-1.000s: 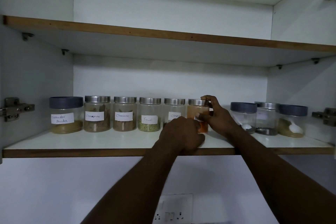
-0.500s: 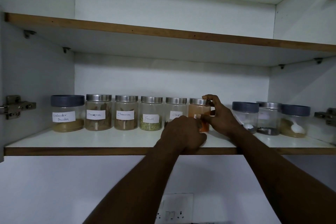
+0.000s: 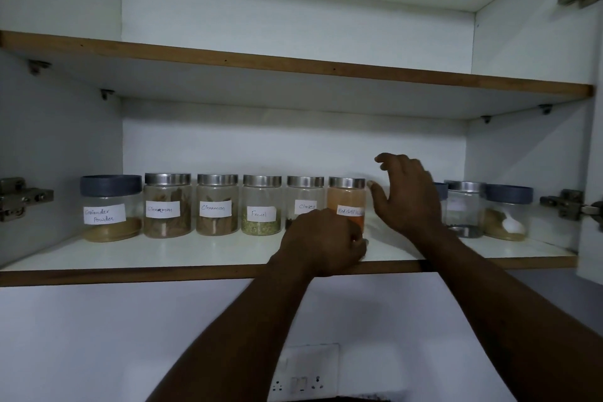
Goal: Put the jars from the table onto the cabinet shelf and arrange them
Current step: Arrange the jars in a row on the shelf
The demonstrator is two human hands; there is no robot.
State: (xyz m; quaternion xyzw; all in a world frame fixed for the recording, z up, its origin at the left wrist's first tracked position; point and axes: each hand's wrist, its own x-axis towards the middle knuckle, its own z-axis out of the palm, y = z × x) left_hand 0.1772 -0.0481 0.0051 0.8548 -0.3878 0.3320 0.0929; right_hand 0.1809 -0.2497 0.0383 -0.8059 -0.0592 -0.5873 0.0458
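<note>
Several labelled spice jars stand in a row on the lower cabinet shelf (image 3: 163, 258): a coriander powder jar (image 3: 110, 207) with a grey lid, two cinnamon jars (image 3: 167, 205) (image 3: 217, 205), a fennel jar (image 3: 261, 205), a cloves jar (image 3: 305, 197) and an orange red chilli jar (image 3: 346, 199). My left hand (image 3: 324, 240) rests curled at the foot of the red chilli jar, hiding its base. My right hand (image 3: 406, 196) hovers open just right of that jar, fingers spread, holding nothing.
Three more jars stand at the right: one mostly hidden behind my right hand, a steel-lidded one (image 3: 465, 209) and a grey-lidded one (image 3: 507, 212) with a white scoop. An upper shelf (image 3: 293, 65) sits above. Door hinges (image 3: 23, 197) (image 3: 567, 204) flank the shelf. A wall socket (image 3: 303, 374) lies below.
My right hand has let go of the red chilli jar's lid and lifted away to the right, fingers open. The left hand stays at the jar's base.
</note>
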